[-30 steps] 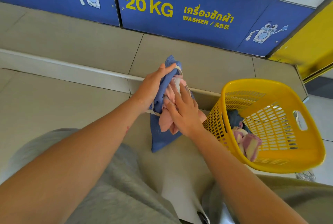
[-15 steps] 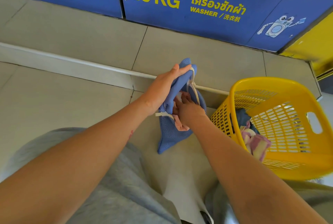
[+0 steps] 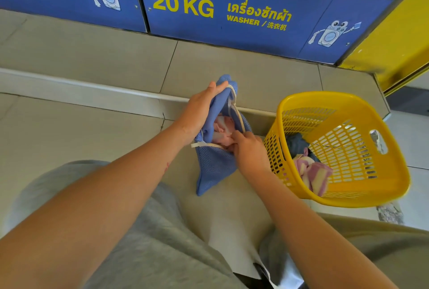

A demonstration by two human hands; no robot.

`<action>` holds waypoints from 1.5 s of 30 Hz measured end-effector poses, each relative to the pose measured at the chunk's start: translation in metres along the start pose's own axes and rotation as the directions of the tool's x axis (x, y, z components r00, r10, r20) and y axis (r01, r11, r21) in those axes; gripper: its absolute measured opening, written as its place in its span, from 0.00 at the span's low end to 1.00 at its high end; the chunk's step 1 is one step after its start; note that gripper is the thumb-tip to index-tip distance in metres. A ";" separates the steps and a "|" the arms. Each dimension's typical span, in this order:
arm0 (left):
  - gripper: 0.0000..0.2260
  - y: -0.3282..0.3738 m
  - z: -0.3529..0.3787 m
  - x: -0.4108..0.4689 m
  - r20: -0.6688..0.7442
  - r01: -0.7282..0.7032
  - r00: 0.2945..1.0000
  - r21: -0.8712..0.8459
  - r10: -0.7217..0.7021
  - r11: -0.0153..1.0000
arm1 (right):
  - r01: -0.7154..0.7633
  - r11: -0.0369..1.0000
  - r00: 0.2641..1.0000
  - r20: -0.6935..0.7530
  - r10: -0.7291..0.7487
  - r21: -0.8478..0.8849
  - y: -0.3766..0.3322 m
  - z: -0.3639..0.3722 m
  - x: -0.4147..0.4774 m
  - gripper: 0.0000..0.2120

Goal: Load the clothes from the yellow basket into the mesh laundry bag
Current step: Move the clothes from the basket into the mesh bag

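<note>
Since a second ago, the pink garment (image 3: 222,131) has sunk inside the blue mesh laundry bag (image 3: 214,163). Left hand (image 3: 200,110) grips the bag's rim; right hand (image 3: 248,149) pinches its near edge. Yellow basket (image 3: 362,192), holding clothes (image 3: 310,170), stands just right on tiled floor (image 3: 69,140).

The mesh laundry bag (image 3: 212,168) is blue open-weave netting with a white zip tape. The yellow basket (image 3: 348,186), at right, is glossy perforated plastic. Floor tiles (image 3: 69,130) look matt beige; the washer panels (image 3: 232,14) along the top are smooth blue.
</note>
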State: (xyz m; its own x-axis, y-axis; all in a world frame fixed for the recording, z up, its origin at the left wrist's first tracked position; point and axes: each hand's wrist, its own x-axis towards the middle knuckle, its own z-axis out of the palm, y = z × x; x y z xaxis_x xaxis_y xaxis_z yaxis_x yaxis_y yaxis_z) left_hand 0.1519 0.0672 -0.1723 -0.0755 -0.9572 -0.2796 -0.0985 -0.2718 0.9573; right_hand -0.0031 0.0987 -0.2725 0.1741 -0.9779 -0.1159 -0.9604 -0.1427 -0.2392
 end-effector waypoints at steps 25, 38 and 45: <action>0.21 -0.010 -0.011 0.013 0.094 0.014 0.995 -0.026 -0.012 1.000 | 0.378 0.879 0.767 0.631 -0.121 -0.292 -0.016 0.043 0.070 0.29; 0.21 0.001 0.029 0.014 0.003 -0.078 0.997 0.007 0.078 0.997 | 0.177 0.962 0.970 -0.200 -0.136 0.206 0.032 -0.066 0.009 0.19; 0.22 0.003 0.071 0.016 0.065 -0.034 0.997 0.031 0.032 0.999 | -0.229 0.948 0.931 -0.233 0.280 0.222 0.119 -0.075 -0.016 0.17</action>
State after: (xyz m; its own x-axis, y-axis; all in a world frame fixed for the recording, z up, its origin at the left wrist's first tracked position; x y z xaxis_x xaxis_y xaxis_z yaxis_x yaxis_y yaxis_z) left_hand 0.0798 0.0581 -0.1795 -0.1425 -0.9568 -0.2534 -0.1262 -0.2364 0.9634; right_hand -0.1367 0.0857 -0.2267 -0.1573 -0.9863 0.0499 -0.9018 0.1229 -0.4144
